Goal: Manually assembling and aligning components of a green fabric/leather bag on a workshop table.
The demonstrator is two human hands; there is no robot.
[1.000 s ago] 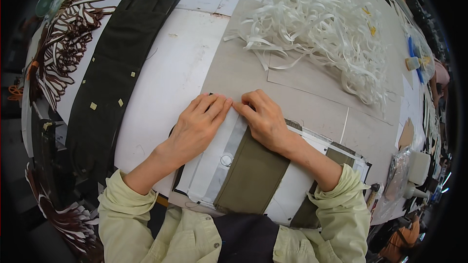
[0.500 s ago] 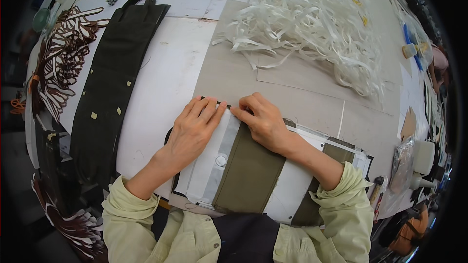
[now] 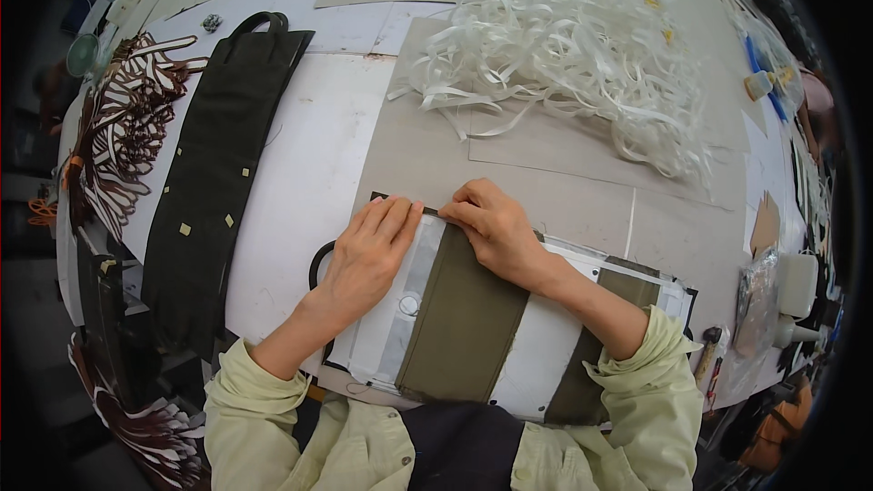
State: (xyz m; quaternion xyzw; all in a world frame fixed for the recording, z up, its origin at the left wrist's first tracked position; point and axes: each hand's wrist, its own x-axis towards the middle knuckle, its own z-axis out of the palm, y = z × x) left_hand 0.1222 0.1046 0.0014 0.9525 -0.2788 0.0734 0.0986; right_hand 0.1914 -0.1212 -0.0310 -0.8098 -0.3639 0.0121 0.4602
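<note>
White sheets (image 3: 291,136) and flat grey-tan boards (image 3: 409,145) cover a big work table. At the far left of the frame lies a bunch of thin brown and white strips (image 3: 136,127). Next to it, a long black bag (image 3: 214,164) with a handle on top has little pale yellow squares on it. Near the middle, the left hand (image 3: 371,250) lies flat with its fingers close together, the tips on the dark top edge of a flat olive green and white panel (image 3: 468,309). Its thumb is hidden, so I cannot tell if it grips. This panel lies at the lower middle of the frame. Just beside, the right hand (image 3: 494,229) pinches the same edge between thumb and finger. A big, messy heap of shiny white ribbon (image 3: 564,55) fills the upper right. At the far right stands a white plastic bottle (image 3: 797,285).
</note>
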